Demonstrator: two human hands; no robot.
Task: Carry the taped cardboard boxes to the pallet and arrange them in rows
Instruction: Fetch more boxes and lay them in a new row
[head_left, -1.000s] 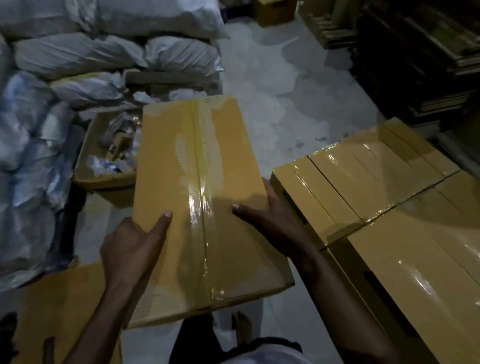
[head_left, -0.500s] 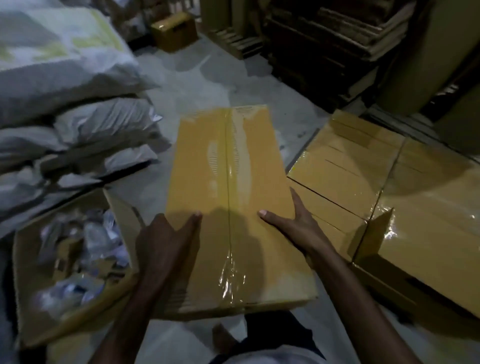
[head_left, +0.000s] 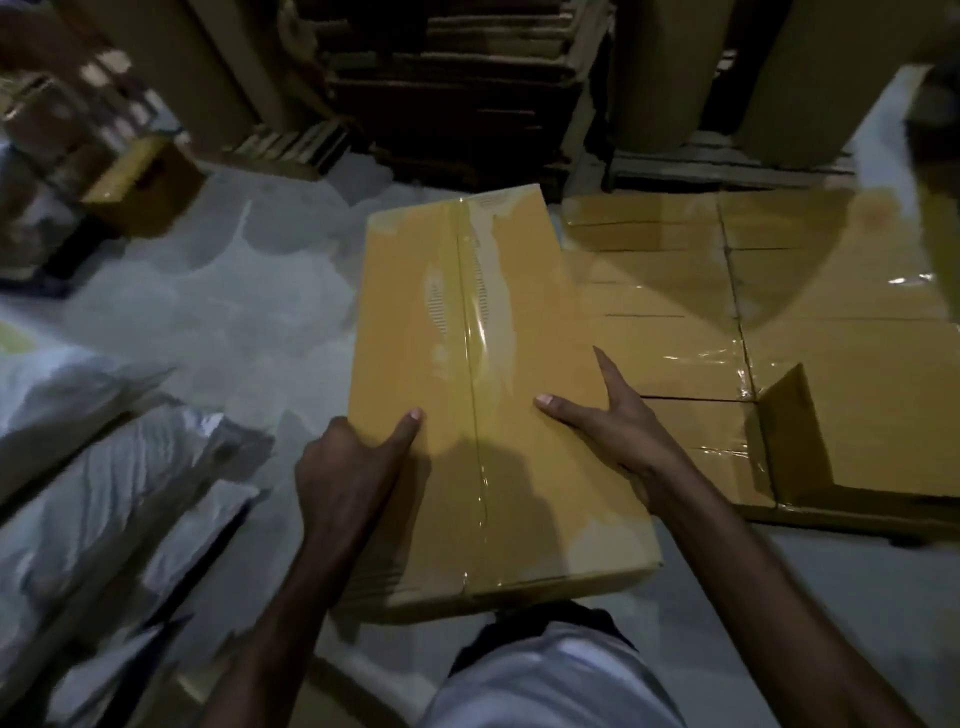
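- Box (head_left: 483, 395), centre frame, long axis running up-frame, is clamped between left hand (head_left: 348, 467) and right hand (head_left: 613, 431), thumbs on top.
- Stacked boxes (head_left: 779, 291) lie right of it, nearer the right hand.

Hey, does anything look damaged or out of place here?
The held box has pale, ribbed patches beside its tape seam, near the far end, as if surface paper was stripped. The stacked boxes look tidy.
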